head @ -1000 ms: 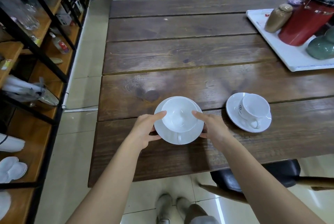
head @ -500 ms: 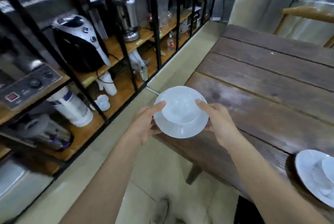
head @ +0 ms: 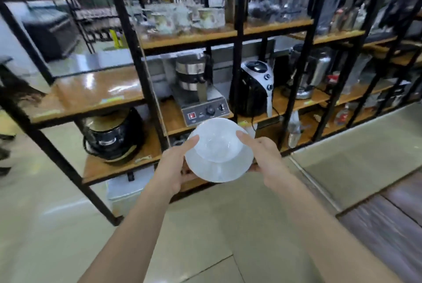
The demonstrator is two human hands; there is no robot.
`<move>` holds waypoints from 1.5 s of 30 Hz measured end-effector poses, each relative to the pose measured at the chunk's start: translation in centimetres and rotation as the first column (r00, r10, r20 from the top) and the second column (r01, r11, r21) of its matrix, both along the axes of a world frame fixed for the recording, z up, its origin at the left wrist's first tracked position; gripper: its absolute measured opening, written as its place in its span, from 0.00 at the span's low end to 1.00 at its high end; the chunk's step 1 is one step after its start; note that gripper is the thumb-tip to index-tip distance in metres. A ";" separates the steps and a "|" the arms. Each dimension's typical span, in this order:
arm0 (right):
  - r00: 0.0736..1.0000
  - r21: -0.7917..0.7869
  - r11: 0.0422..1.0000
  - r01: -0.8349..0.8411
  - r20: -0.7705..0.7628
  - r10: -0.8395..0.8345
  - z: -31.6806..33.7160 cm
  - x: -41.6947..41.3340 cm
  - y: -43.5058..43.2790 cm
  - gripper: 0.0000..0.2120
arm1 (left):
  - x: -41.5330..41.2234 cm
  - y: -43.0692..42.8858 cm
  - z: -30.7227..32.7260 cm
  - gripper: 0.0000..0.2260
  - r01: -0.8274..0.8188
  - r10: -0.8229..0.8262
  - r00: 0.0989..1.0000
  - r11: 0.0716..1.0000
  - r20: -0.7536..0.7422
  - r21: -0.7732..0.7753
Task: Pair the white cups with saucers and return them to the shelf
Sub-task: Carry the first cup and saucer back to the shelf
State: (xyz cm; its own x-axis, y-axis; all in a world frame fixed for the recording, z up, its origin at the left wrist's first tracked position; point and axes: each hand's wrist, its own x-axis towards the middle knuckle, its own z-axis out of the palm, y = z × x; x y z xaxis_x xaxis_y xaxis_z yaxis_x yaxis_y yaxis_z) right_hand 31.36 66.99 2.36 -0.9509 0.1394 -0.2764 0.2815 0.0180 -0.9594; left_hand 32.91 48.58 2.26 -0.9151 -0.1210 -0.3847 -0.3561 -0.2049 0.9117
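Observation:
A white cup (head: 217, 140) stands on a white saucer (head: 219, 168), held in the air in front of the shelf unit (head: 137, 54). My left hand (head: 175, 166) grips the saucer's left rim with a finger against the cup. My right hand (head: 262, 155) holds the right rim the same way. Both are raised above the floor, level with the lower wooden shelf boards. The second cup and saucer are out of view.
The black-framed shelves hold a black cooker (head: 112, 134), a steel machine with a red switch (head: 201, 95), a black and silver appliance (head: 255, 86), and cups on an upper board (head: 182, 18). A bare wooden board (head: 91, 91) lies at left. The dark table corner (head: 388, 218) is at lower right.
I have lifted the cup and saucer off the table and turned left to face the shelves. The table and the second cup set have slid out of view to the right.

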 end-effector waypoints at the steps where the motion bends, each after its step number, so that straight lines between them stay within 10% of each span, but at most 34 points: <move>1: 0.999 -0.015 0.999 -0.032 0.003 0.032 0.3 -0.8 -2.3 0.21 | -0.3 -2.3 0.4 0.12 -0.028 0.027 1.000 0.999 -0.016 -0.019; 19: 0.902 -0.040 0.902 -0.430 -0.069 0.427 2.5 -15.2 -30.7 0.13 | -8.7 -28.1 4.1 0.11 -0.477 0.474 0.878 0.879 -0.067 -0.031; 27: 0.850 -0.067 0.848 -0.526 -0.062 0.522 1.8 -26.1 -40.1 0.16 | -17.5 -36.0 3.5 0.26 -0.609 0.607 0.793 0.793 -0.057 -0.031; 35: 0.814 -0.039 0.814 -0.580 0.019 0.581 0.7 -34.6 -48.7 0.40 | -25.4 -43.9 2.5 0.33 -0.697 0.697 0.717 0.716 -0.020 -0.034; 45: 0.810 0.046 0.809 -0.586 0.048 0.584 0.5 -41.4 -57.7 0.24 | -33.8 -52.9 0.8 0.23 -0.758 0.759 0.651 0.649 0.015 0.061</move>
State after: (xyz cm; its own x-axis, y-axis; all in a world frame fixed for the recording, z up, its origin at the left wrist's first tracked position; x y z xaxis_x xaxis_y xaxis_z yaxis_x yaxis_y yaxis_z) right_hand -10.07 9.24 2.84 -0.8490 -0.4241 -0.3153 0.2292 0.2420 -0.9428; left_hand -0.84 -4.36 3.09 -0.5184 -0.7533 -0.4048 -0.0431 -0.4497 0.8921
